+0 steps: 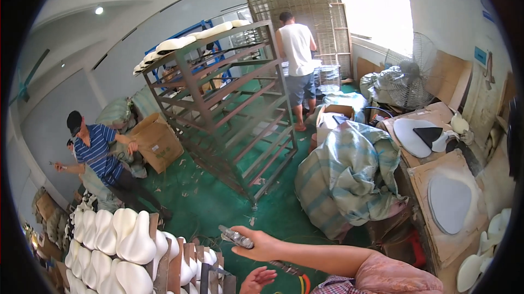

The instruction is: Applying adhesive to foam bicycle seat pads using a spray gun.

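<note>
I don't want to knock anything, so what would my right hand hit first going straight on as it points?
Probably the white seats on the rack, metal tool leading; depth is unclear, so your right hand might pass above them.

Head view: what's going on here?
The wearer's right hand grips a silver handheld tool, its tip toward upper left. The left hand is open at the lower edge. White saddle-shaped pieces sit in rows at lower left. A tall metal rack stands mid-room. One co-worker in a striped shirt is at left; another faces away.
</note>
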